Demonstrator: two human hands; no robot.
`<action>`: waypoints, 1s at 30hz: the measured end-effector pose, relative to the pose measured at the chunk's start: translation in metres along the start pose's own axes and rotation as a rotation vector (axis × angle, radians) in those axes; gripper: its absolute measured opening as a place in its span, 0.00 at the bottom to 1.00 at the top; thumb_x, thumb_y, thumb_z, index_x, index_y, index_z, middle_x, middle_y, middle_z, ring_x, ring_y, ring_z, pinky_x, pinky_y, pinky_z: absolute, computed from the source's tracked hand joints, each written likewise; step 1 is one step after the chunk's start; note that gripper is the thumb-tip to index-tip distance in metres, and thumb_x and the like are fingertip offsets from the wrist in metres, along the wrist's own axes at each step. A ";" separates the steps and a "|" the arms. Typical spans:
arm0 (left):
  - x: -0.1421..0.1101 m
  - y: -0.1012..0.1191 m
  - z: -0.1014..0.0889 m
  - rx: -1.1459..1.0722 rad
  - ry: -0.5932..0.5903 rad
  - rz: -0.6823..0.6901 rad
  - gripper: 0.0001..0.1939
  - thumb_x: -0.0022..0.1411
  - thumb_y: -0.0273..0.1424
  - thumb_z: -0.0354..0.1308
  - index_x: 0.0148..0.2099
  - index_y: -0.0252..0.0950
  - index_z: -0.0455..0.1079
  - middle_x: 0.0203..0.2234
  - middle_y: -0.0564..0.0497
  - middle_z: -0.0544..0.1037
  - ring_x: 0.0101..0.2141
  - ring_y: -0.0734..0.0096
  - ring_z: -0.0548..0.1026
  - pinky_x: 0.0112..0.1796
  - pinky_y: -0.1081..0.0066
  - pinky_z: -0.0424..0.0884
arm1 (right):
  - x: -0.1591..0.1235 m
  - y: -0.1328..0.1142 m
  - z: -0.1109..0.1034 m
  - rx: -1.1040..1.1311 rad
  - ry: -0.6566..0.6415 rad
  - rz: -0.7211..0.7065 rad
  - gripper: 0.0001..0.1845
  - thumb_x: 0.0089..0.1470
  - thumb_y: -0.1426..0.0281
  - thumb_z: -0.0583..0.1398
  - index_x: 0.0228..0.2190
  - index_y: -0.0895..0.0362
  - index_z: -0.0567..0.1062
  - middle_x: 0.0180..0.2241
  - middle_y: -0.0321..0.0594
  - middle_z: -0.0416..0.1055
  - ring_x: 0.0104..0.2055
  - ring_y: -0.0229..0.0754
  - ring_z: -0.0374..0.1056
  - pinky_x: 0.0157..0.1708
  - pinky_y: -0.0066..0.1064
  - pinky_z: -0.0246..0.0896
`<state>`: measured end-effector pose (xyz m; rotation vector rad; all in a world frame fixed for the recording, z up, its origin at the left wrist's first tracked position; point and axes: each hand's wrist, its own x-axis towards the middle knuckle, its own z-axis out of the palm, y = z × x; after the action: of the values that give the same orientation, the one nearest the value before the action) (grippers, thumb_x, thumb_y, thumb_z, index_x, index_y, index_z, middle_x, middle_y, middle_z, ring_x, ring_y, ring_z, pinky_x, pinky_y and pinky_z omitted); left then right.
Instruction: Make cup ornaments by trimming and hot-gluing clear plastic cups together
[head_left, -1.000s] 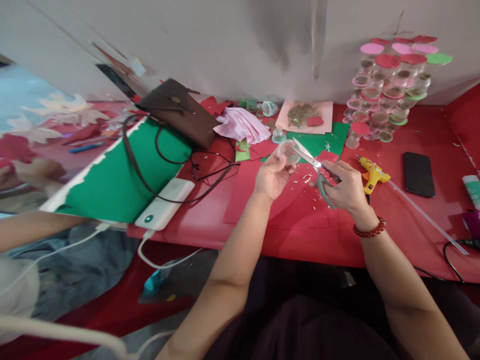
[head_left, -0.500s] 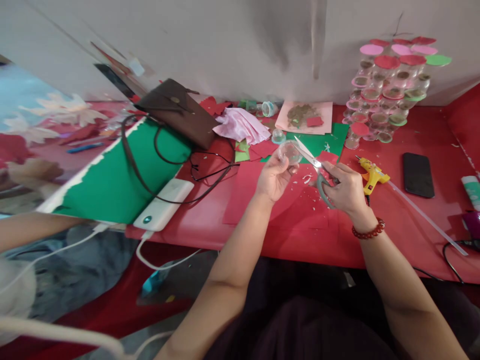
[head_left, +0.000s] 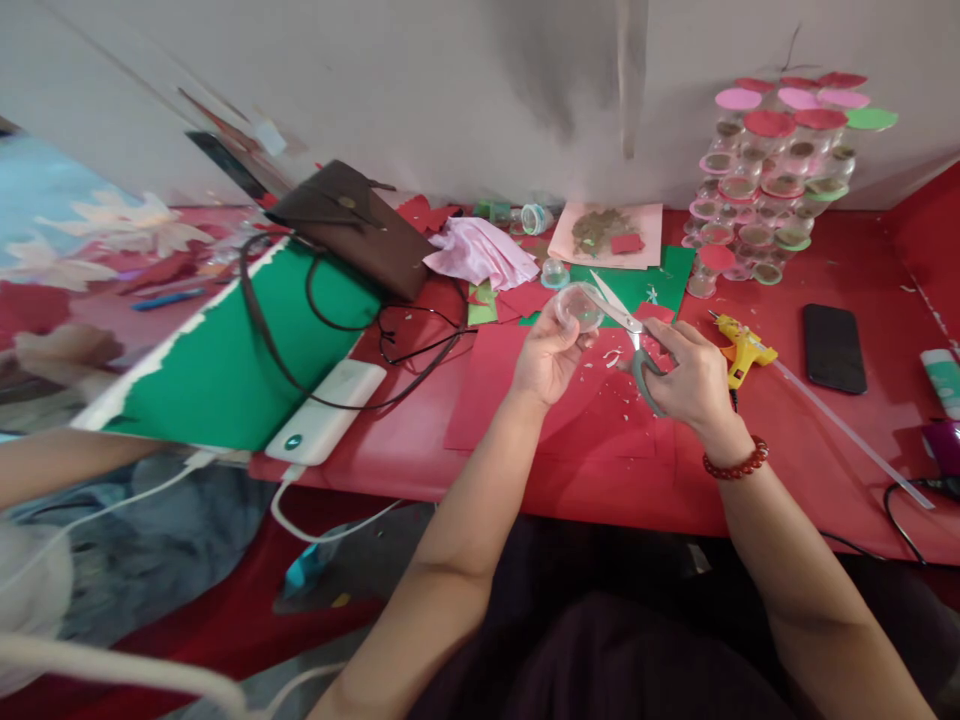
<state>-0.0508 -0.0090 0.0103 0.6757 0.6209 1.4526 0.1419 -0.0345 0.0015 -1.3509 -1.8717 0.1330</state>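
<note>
The left hand (head_left: 546, 362) pinches the clear cup (head_left: 578, 307) at its fingertips, over red paper (head_left: 491, 390). The right hand (head_left: 694, 380) grips the scissors (head_left: 634, 327), their 2 blades at the cup's right side; whether they touch is unclear.

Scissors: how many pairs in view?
1 pair: the scissors in the right hand, blades by the clear plastic cup in the left hand. Others may be hidden, say behind the brown bag.
</note>
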 end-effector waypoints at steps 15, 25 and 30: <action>0.002 0.001 -0.002 0.022 0.004 -0.036 0.12 0.57 0.22 0.66 0.45 0.36 0.77 0.38 0.48 0.81 0.29 0.77 0.74 0.31 0.74 0.67 | 0.000 0.001 0.001 0.177 -0.098 0.045 0.22 0.58 0.55 0.64 0.43 0.60 0.84 0.24 0.38 0.72 0.24 0.37 0.61 0.28 0.32 0.57; 0.003 0.006 0.001 -0.023 0.100 -0.039 0.11 0.58 0.21 0.63 0.43 0.35 0.77 0.34 0.50 0.80 0.26 0.78 0.72 0.29 0.74 0.66 | 0.004 0.002 -0.004 0.090 -0.109 0.076 0.25 0.55 0.54 0.64 0.49 0.55 0.75 0.42 0.48 0.76 0.39 0.49 0.70 0.38 0.42 0.66; 0.002 -0.002 0.004 0.054 0.063 -0.021 0.28 0.47 0.15 0.61 0.51 0.39 0.76 0.35 0.53 0.80 0.29 0.78 0.74 0.31 0.75 0.66 | -0.001 0.001 0.007 -0.053 -0.120 -0.024 0.23 0.56 0.57 0.63 0.49 0.56 0.73 0.43 0.52 0.75 0.44 0.56 0.71 0.46 0.50 0.68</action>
<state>-0.0466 -0.0068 0.0115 0.6657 0.7166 1.4464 0.1380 -0.0325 -0.0042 -1.3830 -2.0031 0.1564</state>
